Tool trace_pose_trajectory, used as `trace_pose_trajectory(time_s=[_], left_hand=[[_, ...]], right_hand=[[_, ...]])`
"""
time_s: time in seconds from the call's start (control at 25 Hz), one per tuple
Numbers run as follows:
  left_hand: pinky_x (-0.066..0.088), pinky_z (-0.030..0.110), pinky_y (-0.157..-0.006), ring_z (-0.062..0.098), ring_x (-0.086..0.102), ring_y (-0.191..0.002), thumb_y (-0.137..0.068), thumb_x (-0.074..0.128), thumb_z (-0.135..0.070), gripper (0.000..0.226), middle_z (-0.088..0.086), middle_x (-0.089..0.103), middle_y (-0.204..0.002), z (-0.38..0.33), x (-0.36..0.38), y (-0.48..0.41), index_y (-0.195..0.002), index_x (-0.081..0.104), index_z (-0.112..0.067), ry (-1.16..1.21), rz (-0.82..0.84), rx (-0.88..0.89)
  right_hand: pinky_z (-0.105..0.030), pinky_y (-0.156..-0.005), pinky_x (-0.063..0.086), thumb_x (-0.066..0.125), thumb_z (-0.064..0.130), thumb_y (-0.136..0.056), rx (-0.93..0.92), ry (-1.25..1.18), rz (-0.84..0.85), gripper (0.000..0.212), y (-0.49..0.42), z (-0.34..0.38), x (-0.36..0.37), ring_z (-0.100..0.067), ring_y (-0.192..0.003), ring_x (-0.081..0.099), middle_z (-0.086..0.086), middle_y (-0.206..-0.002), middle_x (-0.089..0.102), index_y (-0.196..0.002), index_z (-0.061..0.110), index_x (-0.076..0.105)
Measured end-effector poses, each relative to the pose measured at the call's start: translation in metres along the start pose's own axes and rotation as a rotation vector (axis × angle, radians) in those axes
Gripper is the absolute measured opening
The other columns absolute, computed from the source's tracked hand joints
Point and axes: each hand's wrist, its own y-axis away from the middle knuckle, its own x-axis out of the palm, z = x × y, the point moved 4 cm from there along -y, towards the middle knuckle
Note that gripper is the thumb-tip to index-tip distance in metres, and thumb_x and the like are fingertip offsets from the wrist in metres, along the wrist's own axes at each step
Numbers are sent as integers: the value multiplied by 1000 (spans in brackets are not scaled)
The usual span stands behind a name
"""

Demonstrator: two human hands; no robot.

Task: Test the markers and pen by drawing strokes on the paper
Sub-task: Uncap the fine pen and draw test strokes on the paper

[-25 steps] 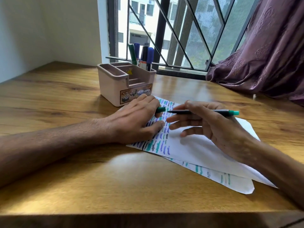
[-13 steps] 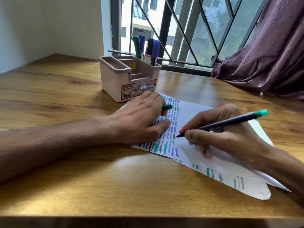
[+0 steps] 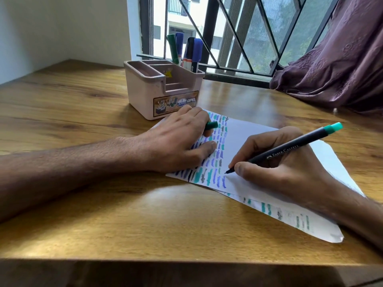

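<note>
Wooden table (image 3: pixel 83 112) carries everything. Left hand (image 3: pixel 176 141) lies palm down on the white paper sheet (image 3: pixel 244 131), fingers curled around a green pen cap (image 3: pixel 211 125) whose end pokes out past them. Just beyond that hand stands a pink plastic organiser (image 3: pixel 145 94) with green, blue and black markers (image 3: pixel 186 50) upright in its rear compartment. Between the hands run rows of teal, blue and grey strokes (image 3: pixel 215 162). Right hand (image 3: pixel 279 168) is closed in a writing grip on a black pen with a teal end (image 3: pixel 290 148), tip touching the sheet just right of the strokes.
</note>
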Motion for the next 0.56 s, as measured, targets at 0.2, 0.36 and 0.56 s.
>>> trace_pose_trajectory(time_s=[0.2, 0.36, 0.56], left_hand=[[40, 30, -89, 10, 42, -100, -97, 47, -55, 33, -9, 48, -110, 1, 0, -1, -115, 46, -27, 5, 8, -1], [38, 28, -87, 9, 41, -99, -97, 47, -55, 33, -10, 47, -110, 0, 0, -1, -115, 46, -28, 1, 11, -2], [37, 28, -88, 9, 41, -101, -97, 47, -55, 34, -9, 47, -111, 0, -1, -1, -117, 46, -27, 4, 18, -6]], right_hand=[[-6, -47, 38, 82, 8, -74, -12, 58, -1, 6, -1, 2, 1, 2, -49, 59, 8, -57, 73, -70, 12, 81], [-4, -47, 37, 83, 5, -75, -4, 80, -9, 10, -1, 5, 2, 3, -49, 59, 10, -57, 72, -69, 13, 81], [-6, -50, 43, 80, -4, -78, 11, 85, -19, 15, -1, 5, 2, 2, -54, 65, 4, -63, 77, -71, 9, 82]])
